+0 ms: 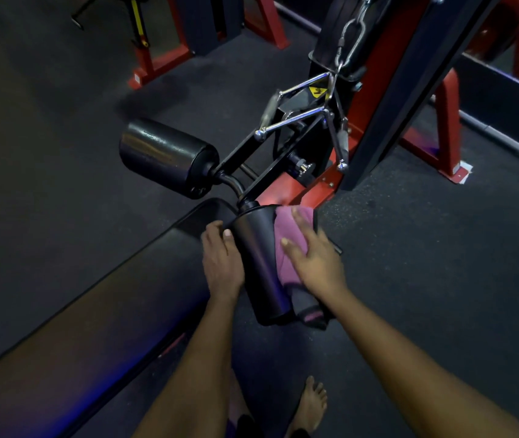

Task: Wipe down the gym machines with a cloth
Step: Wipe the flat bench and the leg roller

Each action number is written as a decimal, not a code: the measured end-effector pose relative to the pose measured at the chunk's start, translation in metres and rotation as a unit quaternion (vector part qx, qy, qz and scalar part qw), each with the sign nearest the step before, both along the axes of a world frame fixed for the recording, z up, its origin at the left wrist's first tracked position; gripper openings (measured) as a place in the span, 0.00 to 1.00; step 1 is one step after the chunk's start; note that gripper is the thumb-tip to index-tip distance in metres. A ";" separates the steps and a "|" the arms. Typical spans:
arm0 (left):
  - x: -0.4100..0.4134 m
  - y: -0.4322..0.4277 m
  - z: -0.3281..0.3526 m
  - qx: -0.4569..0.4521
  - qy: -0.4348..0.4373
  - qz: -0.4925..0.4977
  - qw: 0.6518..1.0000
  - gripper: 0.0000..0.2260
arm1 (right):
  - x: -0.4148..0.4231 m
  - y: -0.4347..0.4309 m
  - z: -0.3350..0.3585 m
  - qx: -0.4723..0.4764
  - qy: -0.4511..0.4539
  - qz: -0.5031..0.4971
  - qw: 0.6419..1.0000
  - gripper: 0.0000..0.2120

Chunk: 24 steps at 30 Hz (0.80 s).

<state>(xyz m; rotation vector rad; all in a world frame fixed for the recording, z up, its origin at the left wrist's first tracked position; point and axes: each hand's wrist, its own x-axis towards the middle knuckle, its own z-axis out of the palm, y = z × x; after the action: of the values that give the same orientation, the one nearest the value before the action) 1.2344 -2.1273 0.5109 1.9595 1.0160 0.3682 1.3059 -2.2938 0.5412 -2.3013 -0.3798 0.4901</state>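
A black cylindrical roller pad (259,260) of a red and black gym machine (375,99) sits at the centre. My right hand (313,257) presses a pink cloth (285,238) flat against the pad's right side, fingers spread; the cloth's lower end hangs off the pad. My left hand (221,260) grips the pad's left side, thumb on top. A second roller pad (164,156) sticks out on the left of the same arm.
The machine's long black bench (100,311) runs from the lower left up to the pads. A chrome cable handle (302,115) hangs from a carabiner above. Another red-framed machine (169,55) stands at the back. My bare foot (310,406) is on the dark rubber floor.
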 end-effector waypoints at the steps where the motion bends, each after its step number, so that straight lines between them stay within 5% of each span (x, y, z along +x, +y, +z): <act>1: 0.005 -0.006 0.006 -0.008 0.009 -0.013 1.000 0.17 | -0.015 -0.007 0.005 -0.014 -0.034 0.017 0.999 0.30; 4: 0.018 -0.020 0.014 -0.041 0.055 -0.037 0.997 0.25 | -0.050 -0.024 0.014 -0.031 -0.108 0.060 0.992 0.30; 7: 0.013 -0.015 0.004 -0.075 0.019 -0.030 0.997 0.24 | -0.061 -0.031 0.012 -0.036 -0.136 0.076 0.987 0.29; 14: 0.007 -0.008 -0.014 -0.139 -0.035 -0.029 0.989 0.15 | 0.009 -0.004 -0.008 0.011 -0.008 -0.020 1.000 0.28; 20: 0.005 -0.005 -0.028 -0.208 -0.087 -0.021 0.974 0.16 | -0.032 -0.005 0.011 -0.089 -0.166 0.117 0.975 0.30; 24: 0.006 -0.001 -0.041 -0.206 -0.096 -0.025 0.974 0.22 | 0.042 0.048 -0.006 -0.041 -0.093 0.082 0.991 0.27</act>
<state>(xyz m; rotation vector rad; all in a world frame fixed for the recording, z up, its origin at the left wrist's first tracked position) 1.2407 -2.1282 0.4704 1.5411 0.8398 0.2854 1.3481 -2.2459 0.5356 -2.4149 -0.6539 0.3781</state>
